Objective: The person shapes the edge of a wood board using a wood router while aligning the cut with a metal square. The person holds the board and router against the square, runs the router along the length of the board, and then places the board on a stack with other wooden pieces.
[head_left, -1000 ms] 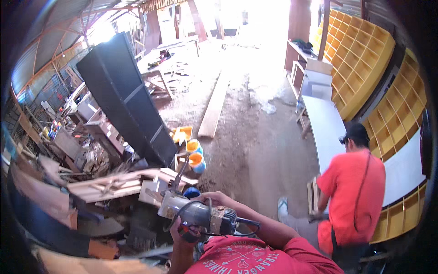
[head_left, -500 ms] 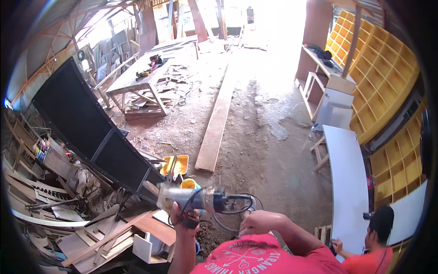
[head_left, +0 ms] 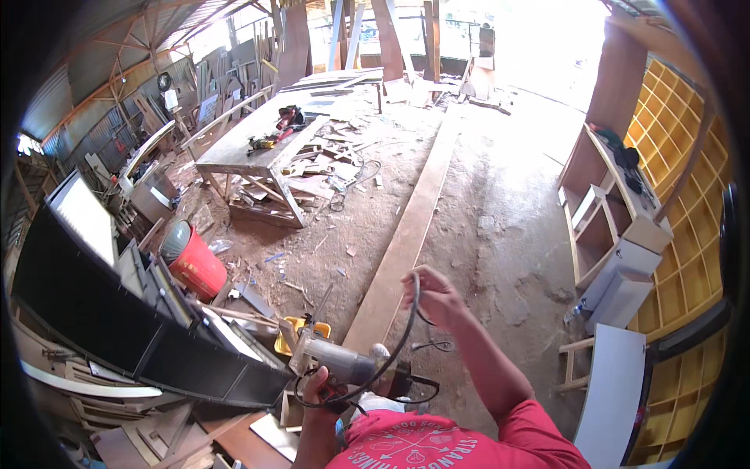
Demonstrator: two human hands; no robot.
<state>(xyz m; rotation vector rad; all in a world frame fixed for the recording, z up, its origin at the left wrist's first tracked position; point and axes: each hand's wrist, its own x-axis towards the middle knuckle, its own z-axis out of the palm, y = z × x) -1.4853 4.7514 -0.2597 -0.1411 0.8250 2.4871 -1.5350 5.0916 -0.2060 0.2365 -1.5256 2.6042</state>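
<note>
My left hand point(head_left: 316, 384) grips a corded power tool point(head_left: 348, 363) with a silvery cylindrical body and black end, low in front of my red shirt. A small red-and-black item is beside that hand, partly hidden. My right hand point(head_left: 430, 293) is raised to the right of the tool, its fingers closed on the dark cord point(head_left: 410, 320), which loops down around the tool. A yellow tray point(head_left: 285, 340) is partly hidden behind the tool.
A long plank point(head_left: 414, 227) lies on the floor ahead. A workbench point(head_left: 234, 156) holds tools, with offcuts beneath. Left are a red bin point(head_left: 199, 270), black panel point(head_left: 78, 289) and wood scraps. Right are wooden cabinets point(head_left: 594, 219), yellow shelving point(head_left: 680, 258) and a white board point(head_left: 605, 391).
My right hand has risen from near my shirt, lifting the cord. The view has swung, showing more workbench and floor; the co-worker in red has left view.
</note>
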